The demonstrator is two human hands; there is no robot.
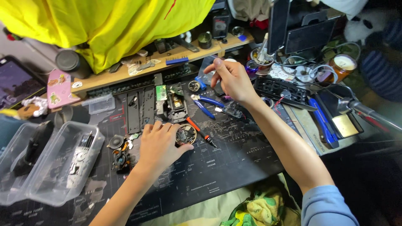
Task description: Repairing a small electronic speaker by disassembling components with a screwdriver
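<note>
hands (157, 146): 2 | clear plastic tubs (63, 167): 2 | blue-handled pliers (207, 104): 1 | orange-handled screwdriver (200, 132): 1 | candle jar (342, 67): 1

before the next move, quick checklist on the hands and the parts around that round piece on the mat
1. Left hand steadying the round mechanism on the black mat: ok, fingers rest on its rim.
2. Right hand free of tools: cannot tell, fingertips pinch together but anything between them is too small to see.
3. Orange-handled screwdriver within reach: ok, it lies just right of the mechanism.
4. Blue-handled pliers clear of the hands: ok, lying on the mat below the right hand.
5. Clear plastic bins holding parts: ok, at the mat's left edge.
</note>
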